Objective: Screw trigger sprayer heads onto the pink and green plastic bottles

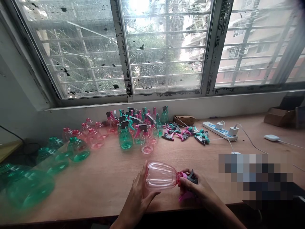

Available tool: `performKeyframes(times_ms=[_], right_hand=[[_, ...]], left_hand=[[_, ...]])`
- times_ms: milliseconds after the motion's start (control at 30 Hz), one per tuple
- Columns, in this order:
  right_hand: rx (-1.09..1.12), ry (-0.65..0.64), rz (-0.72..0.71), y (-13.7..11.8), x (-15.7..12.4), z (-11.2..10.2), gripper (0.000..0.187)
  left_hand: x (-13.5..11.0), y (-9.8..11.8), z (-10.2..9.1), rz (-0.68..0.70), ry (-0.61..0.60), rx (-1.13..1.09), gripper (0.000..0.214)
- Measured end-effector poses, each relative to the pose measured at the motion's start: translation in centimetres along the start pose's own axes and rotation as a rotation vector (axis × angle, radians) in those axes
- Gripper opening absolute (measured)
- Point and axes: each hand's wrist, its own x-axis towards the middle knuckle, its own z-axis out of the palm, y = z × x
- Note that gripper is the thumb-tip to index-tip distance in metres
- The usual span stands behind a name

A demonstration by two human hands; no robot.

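A clear pink spray bottle (162, 175) lies on its side above the near edge of the wooden table (107, 181). My left hand (139, 194) cups its base, fingers wrapped round it. My right hand (194, 188) is closed on the pink and dark grey trigger sprayer head (189, 177) at the bottle's neck. Further back stand several assembled pink and green spray bottles (135, 127). A heap of loose trigger heads (186, 132) lies to their right.
Headless pink bottles (91, 135) and green bottles (62, 152) lie along the left side. A white power strip (220, 130) with plugs and cables sits back right, beside a white device (271, 137) and cardboard boxes (283, 116). A window spans the wall behind.
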Motion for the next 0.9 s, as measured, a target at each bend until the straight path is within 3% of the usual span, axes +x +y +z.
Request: performKeyframes(times_ms=[133,400,600,900], right_hand=[[-0.042,-0.018,0.004,-0.07,-0.07,0.03,0.038],[-0.006,-0.019,-0.006,-0.29,-0.08,0.2,0.037],[-0.039,-0.012,0.018,-0.36,-0.19,0.25,0.037],[-0.011,-0.006,0.0,-0.34,-0.19,0.27,0.037]], left_hand=[[-0.07,0.13,-0.11,-0.023,-0.015,0.009,0.101],[0.02,0.22,-0.04,0.01,-0.001,0.013,0.089],[0.01,0.35,-0.13,-0.012,-0.055,0.055,0.104],[0.05,-0.1,0.03,0.007,-0.039,0.0,0.095]])
